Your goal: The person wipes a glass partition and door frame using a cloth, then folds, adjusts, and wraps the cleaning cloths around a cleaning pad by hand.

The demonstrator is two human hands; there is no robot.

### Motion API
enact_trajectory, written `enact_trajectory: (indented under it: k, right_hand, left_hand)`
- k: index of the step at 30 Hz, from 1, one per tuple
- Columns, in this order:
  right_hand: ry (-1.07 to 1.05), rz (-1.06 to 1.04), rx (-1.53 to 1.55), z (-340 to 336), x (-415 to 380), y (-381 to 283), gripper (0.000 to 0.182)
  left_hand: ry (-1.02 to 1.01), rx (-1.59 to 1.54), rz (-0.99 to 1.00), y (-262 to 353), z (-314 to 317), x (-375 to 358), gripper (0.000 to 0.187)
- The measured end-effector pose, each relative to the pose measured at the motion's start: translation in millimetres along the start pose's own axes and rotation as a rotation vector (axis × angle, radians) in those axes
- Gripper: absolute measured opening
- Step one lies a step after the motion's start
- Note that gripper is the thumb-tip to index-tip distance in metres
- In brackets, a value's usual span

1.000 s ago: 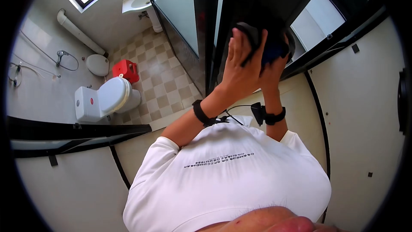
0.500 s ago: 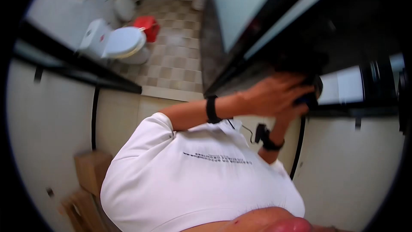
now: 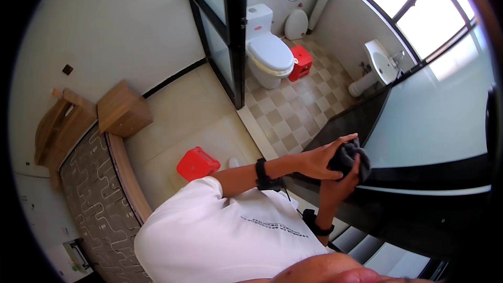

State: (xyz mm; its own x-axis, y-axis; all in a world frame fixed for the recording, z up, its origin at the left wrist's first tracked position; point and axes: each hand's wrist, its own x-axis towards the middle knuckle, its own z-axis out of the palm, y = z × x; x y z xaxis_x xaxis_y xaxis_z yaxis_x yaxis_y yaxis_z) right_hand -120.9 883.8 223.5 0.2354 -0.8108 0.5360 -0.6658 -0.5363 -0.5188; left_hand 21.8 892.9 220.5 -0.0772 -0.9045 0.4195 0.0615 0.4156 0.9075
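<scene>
Here the whole matter sat between the two hands, which met at a dark cloth (image 3: 350, 158) bunched up in front of the person's chest. The left hand (image 3: 317, 161) came in from the left with its forearm nearly level, its fingers (image 3: 343, 140) curled over the top and near side of the cloth. The right hand (image 3: 339, 186) rose from below, forearm almost upright, with its thumb and fingers clasped on the underside and far edge of the same cloth. Both hands were therefore closed on it, touching it and each other, so neither was nearer than the other; the cloth lay directly between them, above the right palm and to the right of the left palm.

The cloth was a crumpled wad with no clear long axis; how it was folded could not be made out. It was held just beside the dark frame (image 3: 419, 178) of a glass panel (image 3: 435, 120), whose lower rail ran roughly level, left to right, right behind the hands. Whether the cloth touched that frame was not clear.

Each wrist bore a black band (image 3: 261, 170). Well apart from the hands, a red stool (image 3: 197, 163) stood on the tiled floor (image 3: 178, 120), and through the open glass door (image 3: 217, 36) a toilet (image 3: 269, 52) showed.
</scene>
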Motion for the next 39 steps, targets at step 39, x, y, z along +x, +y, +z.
enact_trajectory:
  k: [39]
  right_hand:
    - [-0.662, -0.628, 0.941, 327, 280, -251, 0.076]
  left_hand:
    - [1.15, 0.654, -0.309, 88, -348, 12, 0.064]
